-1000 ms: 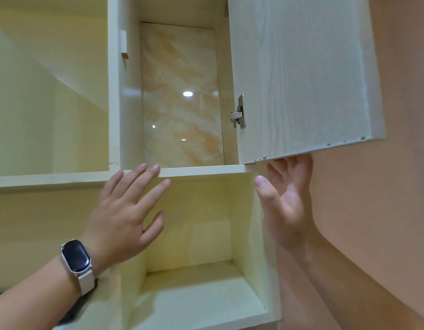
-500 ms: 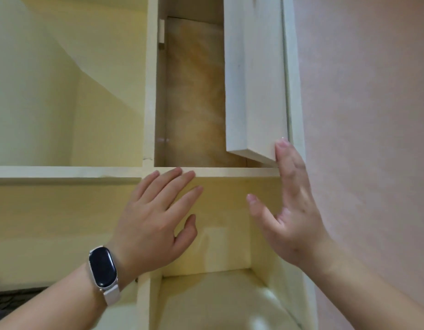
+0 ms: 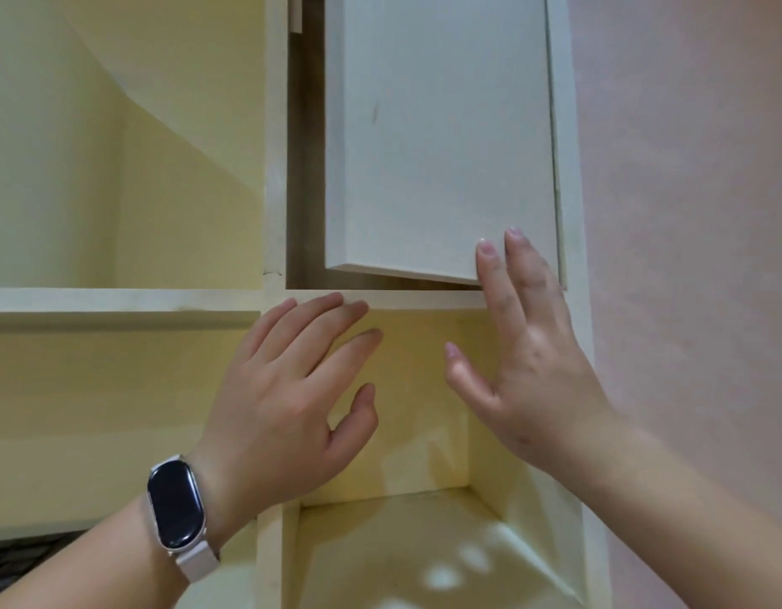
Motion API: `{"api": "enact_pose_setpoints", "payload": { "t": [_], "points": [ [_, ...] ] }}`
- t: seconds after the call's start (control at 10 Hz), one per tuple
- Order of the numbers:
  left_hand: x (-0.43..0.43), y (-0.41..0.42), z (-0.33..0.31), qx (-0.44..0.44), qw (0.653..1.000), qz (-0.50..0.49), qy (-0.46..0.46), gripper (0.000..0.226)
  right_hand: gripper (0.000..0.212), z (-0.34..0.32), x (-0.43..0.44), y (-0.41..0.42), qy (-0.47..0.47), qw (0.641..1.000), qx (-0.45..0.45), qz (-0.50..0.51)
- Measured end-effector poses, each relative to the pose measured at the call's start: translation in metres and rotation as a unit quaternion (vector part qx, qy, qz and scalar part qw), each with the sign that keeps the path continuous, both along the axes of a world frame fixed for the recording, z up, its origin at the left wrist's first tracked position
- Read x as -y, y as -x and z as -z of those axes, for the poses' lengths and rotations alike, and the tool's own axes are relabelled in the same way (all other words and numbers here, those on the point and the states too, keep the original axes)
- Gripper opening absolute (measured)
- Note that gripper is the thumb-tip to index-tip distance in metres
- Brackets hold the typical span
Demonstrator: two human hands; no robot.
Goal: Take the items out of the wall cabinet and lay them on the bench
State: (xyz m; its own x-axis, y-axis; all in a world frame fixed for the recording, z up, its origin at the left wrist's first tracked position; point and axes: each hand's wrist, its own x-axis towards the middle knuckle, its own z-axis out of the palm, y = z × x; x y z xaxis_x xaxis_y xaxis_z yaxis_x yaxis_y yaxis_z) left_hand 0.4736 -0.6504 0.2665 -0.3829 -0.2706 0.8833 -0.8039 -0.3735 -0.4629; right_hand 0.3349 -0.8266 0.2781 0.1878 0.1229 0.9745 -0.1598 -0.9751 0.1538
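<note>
The pale wooden cabinet door (image 3: 437,138) of the wall cabinet hangs nearly closed, with a dark gap left along its left edge. My right hand (image 3: 525,353) presses the door's lower right corner with straight fingers. My left hand (image 3: 288,389), a smartwatch on its wrist, is held open in front of the horizontal shelf (image 3: 116,298), its fingertips at the shelf's front edge. No items show in any compartment.
An open cream compartment (image 3: 402,551) lies below the door, between my hands. Another open compartment (image 3: 125,147) sits at the upper left. A pinkish wall (image 3: 697,213) runs down the right side. Something dark shows at the bottom left corner.
The cabinet door has swung from wide open to almost closed. My right hand moved from under the door's bottom edge to its front face. My left hand stayed by the shelf.
</note>
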Motion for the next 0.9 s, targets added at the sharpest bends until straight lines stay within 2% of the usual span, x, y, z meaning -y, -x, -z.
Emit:
{"api": "enact_pose_setpoints", "payload": {
  "t": [0.3,0.4,0.6,0.8,0.9],
  "points": [
    [0.000,0.000,-0.001,0.021,1.000,-0.009,0.008,0.033,0.082,-0.007,-0.004,-0.023,0.026,0.986,-0.014,0.165],
    [0.000,-0.001,-0.001,0.022,1.000,-0.014,0.008,0.034,0.081,-0.010,-0.006,-0.025,0.027,0.982,-0.023,0.185],
    [0.001,0.000,-0.002,0.018,1.000,-0.025,0.003,0.034,0.085,-0.015,-0.007,-0.012,0.002,0.977,-0.081,0.197],
    [-0.004,0.012,0.013,-0.023,0.998,-0.056,-0.031,0.038,0.074,-0.009,-0.008,0.014,-0.011,0.980,-0.123,0.158],
    [-0.006,0.025,0.030,-0.041,0.998,-0.044,-0.028,0.038,0.069,0.016,-0.002,0.025,-0.022,0.980,-0.131,0.146]
  ]
}}
